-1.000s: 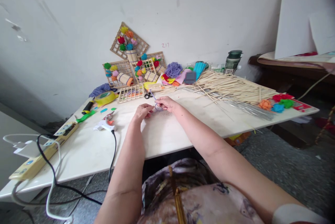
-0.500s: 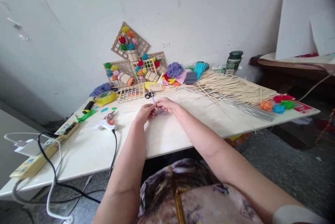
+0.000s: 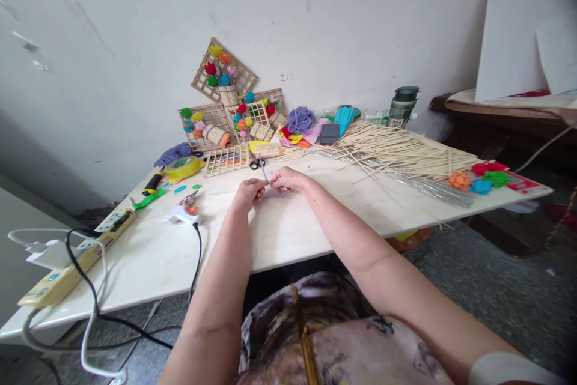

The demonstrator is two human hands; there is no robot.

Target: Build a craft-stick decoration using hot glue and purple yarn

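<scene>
Purple yarn [image 3: 263,170] — likely light, limp, best pinched near its working end — rises between left hand [image 3: 250,191] and right hand [image 3: 287,180], fingertips of both closed together on it over the white table [image 3: 288,235], just nearer than black-handled scissors [image 3: 257,163].

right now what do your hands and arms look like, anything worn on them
The left hand and right hand wear no gloves. A whitish sleeve edge or band shows around the right arm; no sleeve shows on the left arm.
</scene>
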